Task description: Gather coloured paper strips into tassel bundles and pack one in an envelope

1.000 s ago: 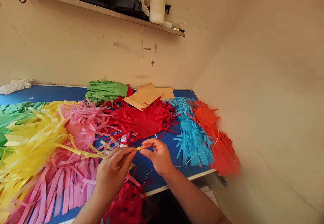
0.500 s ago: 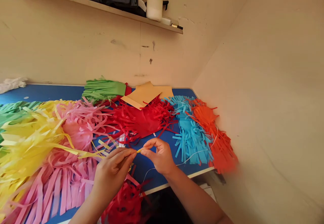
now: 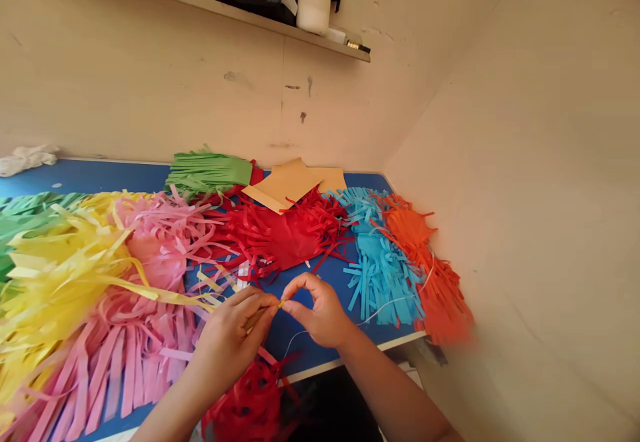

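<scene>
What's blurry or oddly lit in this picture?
Head view: warm, soft light, no harsh glare; the orange fringe smears at its lower end; the red fringe below the table edge looks soft; heights are squeezed; the yellow piece between left hand and right hand is too small to read.

The left hand (image 3: 237,329) and the right hand (image 3: 323,312) are bare, with slender fingers and narrow, rounded fingertips; the nails are too small to make out in detail. Both wrists are uncovered and run into smooth, bare forearms (image 3: 395,385) that broaden toward the elbows. A deep black, soft-edged area (image 3: 330,409) at the bottom looks like dark clothing, its cut and fabric lost in shadow.
</scene>
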The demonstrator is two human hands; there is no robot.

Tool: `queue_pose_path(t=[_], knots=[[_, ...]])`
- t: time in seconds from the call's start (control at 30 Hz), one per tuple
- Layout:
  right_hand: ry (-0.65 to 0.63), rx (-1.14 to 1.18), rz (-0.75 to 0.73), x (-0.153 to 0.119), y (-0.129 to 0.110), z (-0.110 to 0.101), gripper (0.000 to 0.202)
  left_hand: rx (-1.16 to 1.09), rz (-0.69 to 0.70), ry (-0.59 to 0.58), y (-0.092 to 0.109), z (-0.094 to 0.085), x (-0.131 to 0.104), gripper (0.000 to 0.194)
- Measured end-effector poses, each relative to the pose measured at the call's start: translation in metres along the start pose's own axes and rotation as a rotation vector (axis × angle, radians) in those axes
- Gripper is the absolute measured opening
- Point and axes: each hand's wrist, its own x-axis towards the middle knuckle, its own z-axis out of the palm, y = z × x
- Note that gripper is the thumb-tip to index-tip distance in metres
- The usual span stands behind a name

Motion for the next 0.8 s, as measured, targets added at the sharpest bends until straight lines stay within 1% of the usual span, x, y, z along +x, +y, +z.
queue_pose_path(t=[0.07, 0.17, 0.23, 0.33, 0.4, 0.6, 0.7, 0.8], knots=[[0.034, -0.026, -0.011, -0.0013, 0.0015, 0.0013, 0.001, 0.019, -0.022, 0.020, -0.0011, 0.0032, -0.0018, 0.024], [0.097, -0.016, -0.014, -0.0023, 0.0020, 0.0018, 0.001, 0.037, -0.063, 0.086, -0.0043, 0.0054, -0.0041, 0.024], [0.113, -0.048, -0.037, -0.0031, 0.0006, 0.0020, 0.001, 0.037, -0.051, 0.103, -0.0067, 0.0051, -0.0046, 0.022], [0.088, -0.185, -0.132, -0.0057, -0.0033, 0.0030, 0.002, 0.038, -0.027, 0.123, -0.0090, 0.0041, -0.0041, 0.019], [0.092, -0.248, -0.158, -0.0075, -0.0053, 0.0027, 0.003, 0.031, -0.036, 0.133, -0.0094, 0.0040, -0.0037, 0.018], [0.114, -0.228, -0.098, -0.0075, -0.0054, -0.0034, 0.006, -0.025, -0.087, 0.106, -0.0049, 0.0056, -0.0032, 0.018], [0.104, -0.233, -0.119, -0.0072, -0.0063, -0.0023, 0.005, -0.007, -0.093, 0.101, -0.0015, 0.0073, -0.0030, 0.017], [0.093, -0.251, -0.155, -0.0080, -0.0073, 0.0012, 0.004, 0.027, -0.087, 0.133, -0.0012, 0.0102, -0.0041, 0.016]])
